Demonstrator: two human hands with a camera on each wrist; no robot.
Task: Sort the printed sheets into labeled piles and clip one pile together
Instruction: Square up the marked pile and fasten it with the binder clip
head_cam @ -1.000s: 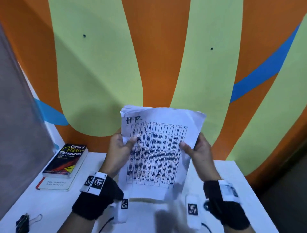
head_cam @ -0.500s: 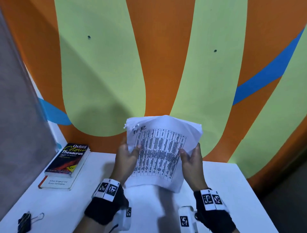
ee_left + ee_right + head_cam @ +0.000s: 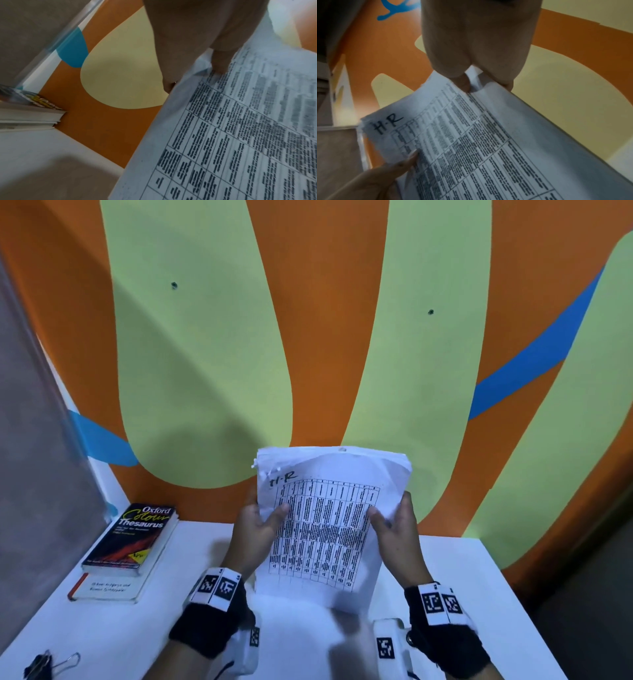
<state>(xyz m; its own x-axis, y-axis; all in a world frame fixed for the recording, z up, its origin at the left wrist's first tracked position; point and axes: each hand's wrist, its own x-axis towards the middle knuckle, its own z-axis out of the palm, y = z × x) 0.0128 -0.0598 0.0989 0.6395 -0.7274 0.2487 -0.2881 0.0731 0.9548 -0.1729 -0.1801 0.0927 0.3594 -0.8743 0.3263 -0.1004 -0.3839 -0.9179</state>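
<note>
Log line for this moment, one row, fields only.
stack: labeled H-R, upright over table | left hand: grips left edge | right hand: grips right edge | clip: unused, on table

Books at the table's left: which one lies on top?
The Oxford Colour Thesaurus, dark-covered with yellow and white lettering, lies on top. The book beneath shows only a white strip with a red spine edge.

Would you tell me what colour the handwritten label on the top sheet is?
Black ink, reading "H-R", on the white top sheet; clearest in the right wrist view.
</note>
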